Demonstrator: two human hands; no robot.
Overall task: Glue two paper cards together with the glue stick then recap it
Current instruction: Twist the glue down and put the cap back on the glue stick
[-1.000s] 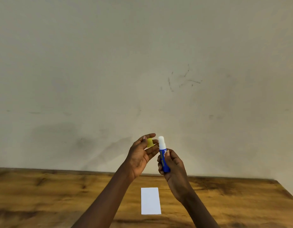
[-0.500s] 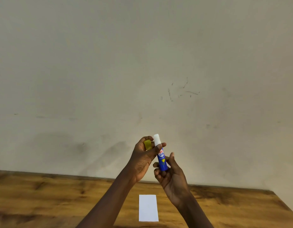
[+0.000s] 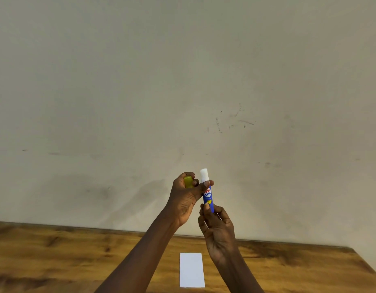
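**Glue stick uncapped, held above bench**

Head view: right hand (image 3: 217, 227) pinches the blue glue stick (image 3: 208, 195) base upright; left hand (image 3: 186, 199) grips its yellow cap (image 3: 188, 182), thumb on the stick. White paper card (image 3: 192, 270) lies at the bench (image 3: 56, 256) near edge.

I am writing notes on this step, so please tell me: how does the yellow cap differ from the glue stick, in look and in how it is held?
The cap is yellow and short; the glue stick is blue, longer, with white glue showing at its top. The cap is tucked in the left hand alone; the glue stick is held at its base by the right hand, with the left thumb on it. Both are held up above the table, apart from each other.
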